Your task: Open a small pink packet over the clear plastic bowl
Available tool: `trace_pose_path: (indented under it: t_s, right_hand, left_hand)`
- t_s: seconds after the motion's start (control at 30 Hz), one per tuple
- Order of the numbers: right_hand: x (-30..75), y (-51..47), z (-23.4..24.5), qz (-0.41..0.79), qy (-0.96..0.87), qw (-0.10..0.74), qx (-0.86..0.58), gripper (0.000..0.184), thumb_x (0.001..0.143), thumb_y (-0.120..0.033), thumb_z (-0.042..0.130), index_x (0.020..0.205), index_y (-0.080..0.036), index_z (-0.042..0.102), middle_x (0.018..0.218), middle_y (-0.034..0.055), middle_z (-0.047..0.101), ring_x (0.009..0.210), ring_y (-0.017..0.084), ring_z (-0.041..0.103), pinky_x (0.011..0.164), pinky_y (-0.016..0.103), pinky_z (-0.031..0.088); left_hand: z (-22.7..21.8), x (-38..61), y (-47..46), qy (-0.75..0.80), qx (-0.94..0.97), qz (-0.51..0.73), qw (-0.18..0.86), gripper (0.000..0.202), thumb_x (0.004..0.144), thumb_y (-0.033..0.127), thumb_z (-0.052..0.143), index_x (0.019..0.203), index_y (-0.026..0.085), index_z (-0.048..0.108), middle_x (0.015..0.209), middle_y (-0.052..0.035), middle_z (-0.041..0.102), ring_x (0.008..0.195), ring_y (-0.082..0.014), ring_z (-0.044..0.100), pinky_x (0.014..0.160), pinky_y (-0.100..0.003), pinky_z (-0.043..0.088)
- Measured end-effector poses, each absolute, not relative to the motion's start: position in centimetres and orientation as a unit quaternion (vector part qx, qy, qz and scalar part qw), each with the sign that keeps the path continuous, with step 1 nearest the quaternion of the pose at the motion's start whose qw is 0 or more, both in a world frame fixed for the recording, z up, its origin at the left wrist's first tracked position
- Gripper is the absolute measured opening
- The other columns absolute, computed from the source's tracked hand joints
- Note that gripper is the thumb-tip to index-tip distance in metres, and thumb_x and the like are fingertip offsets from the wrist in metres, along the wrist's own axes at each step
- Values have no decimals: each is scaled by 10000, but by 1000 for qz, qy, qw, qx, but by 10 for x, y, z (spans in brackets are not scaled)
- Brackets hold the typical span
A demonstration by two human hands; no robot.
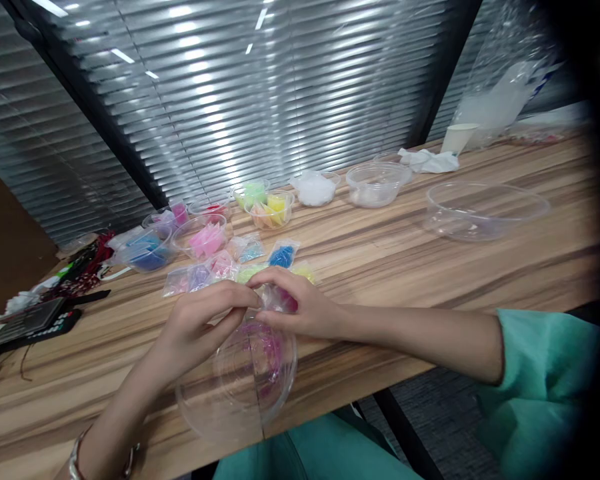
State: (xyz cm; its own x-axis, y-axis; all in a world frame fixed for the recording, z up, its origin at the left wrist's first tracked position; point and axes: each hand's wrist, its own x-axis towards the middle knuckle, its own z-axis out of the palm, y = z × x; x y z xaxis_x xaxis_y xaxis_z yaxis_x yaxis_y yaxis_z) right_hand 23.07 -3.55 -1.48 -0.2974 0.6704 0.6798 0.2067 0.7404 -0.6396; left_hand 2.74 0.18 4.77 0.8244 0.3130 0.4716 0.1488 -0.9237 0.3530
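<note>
My left hand (200, 327) and my right hand (300, 303) meet over a round clear plastic bowl (187, 407) near the table's front edge. Between them they grip a small clear plastic bag (275, 298) with dark pink contents, partly hidden by my fingers. My left fingertips pinch its edge, while my right thumb and fingers curl around it. Inside the bowl, on one side of a thin dividing line, lie magenta bits (273, 357). Just beyond my hands are small bags of coloured bits, among them a blue one (283, 255) and a pink one (223, 265).
Clear tubs with pink (207, 240), blue (147, 253), yellow (277, 208) and white (315, 189) contents line the back. To the right stand a large clear bowl (485, 213) and a paper cup (459, 138). A calculator (60, 323) lies far left.
</note>
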Motion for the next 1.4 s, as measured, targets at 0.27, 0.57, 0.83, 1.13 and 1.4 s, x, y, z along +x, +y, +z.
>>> trace_pose_path:
  t_s: [0.27,0.57,0.83,1.13,1.4]
  right_hand:
    - [231,-36,-14,217,-775,521,-284,360,863,-340,632,1151,-152,526,1098,84,597,1040,193,563,918,349,447]
    - [230,-37,-14,216,-775,522,-282,365,869,-350,624,1153,-145,523,1098,88,598,1038,195,563,914,357,450]
    - [230,-37,-14,222,-773,522,-285,365,867,-359,622,1156,-160,521,1105,88,600,1041,198,563,921,364,451]
    - [231,-36,-15,215,-776,522,-280,357,870,-352,619,1150,-151,523,1084,85,597,1025,196,563,908,357,452]
    - [232,-36,-15,218,-778,519,-280,351,872,-347,616,1154,-161,519,1091,84,596,1033,194,563,917,357,451]
  left_hand:
    - [48,28,2,118,944,267,154,253,860,-6,562,995,197,626,922,11,656,876,-65,626,794,-142,478]
    - [46,26,3,118,945,266,147,213,881,44,553,997,204,631,914,-11,665,864,-106,643,757,-191,509]
    - [46,27,4,116,945,269,144,201,880,51,562,995,200,633,920,-30,667,875,-126,639,762,-221,518]
    - [46,27,4,111,946,269,146,219,871,35,565,1000,197,638,934,-29,664,896,-131,630,790,-238,508]
    - [48,28,3,114,946,261,155,202,880,49,554,994,196,635,929,-34,660,886,-137,622,769,-248,507]
